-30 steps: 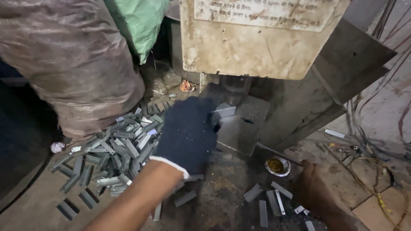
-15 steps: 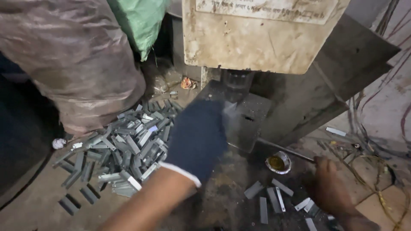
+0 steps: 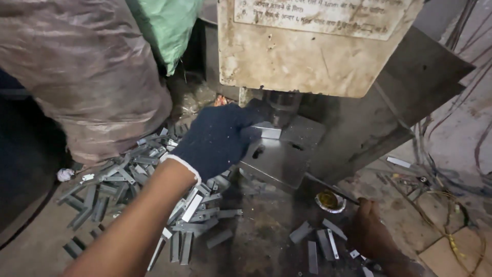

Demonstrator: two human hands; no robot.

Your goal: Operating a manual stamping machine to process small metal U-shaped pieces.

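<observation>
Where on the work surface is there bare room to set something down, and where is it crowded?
Bare surface lies between the pile of metal strips and the few strips by the bare right hand. Crowded: under the gloved left hand at the press die block, and around the small cup.

My left hand [image 3: 218, 141] wears a dark navy knit glove with a white cuff. The metal strips [image 3: 138, 177] are dull grey, the press panel [image 3: 307, 46] stained cream, the sack [image 3: 166, 28] green.
</observation>
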